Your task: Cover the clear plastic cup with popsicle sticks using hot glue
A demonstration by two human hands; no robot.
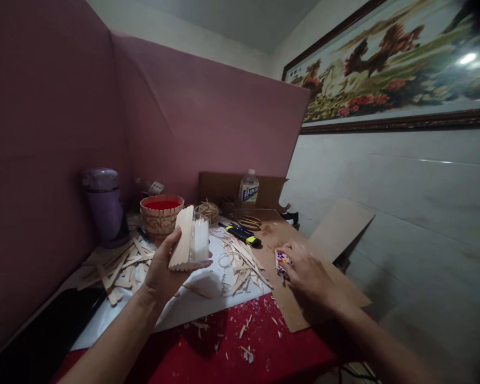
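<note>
In my left hand (164, 261) is a clear plastic cup (201, 240), held upright above the white paper. Pale wooden craft sticks (183, 234) with rounded ends stand side by side along its left side, and part of the clear wall shows on the right. My right hand (306, 266) is closed around a small tool with a white, purple and orange pattern (282, 260), low over the brown cardboard (294, 314). A narrow tip points down from it; my fingers hide most of its body, so I cannot tell its exact kind.
Loose craft sticks (112, 272) and cut slivers (246, 266) litter the white paper (208, 293). Behind stand a purple flask (106, 208), a stick-covered pot (160, 218), twine (208, 212), scissors (248, 221), a box cutter (242, 234) and a bottle (249, 189). Scraps dot the red cloth (224, 352).
</note>
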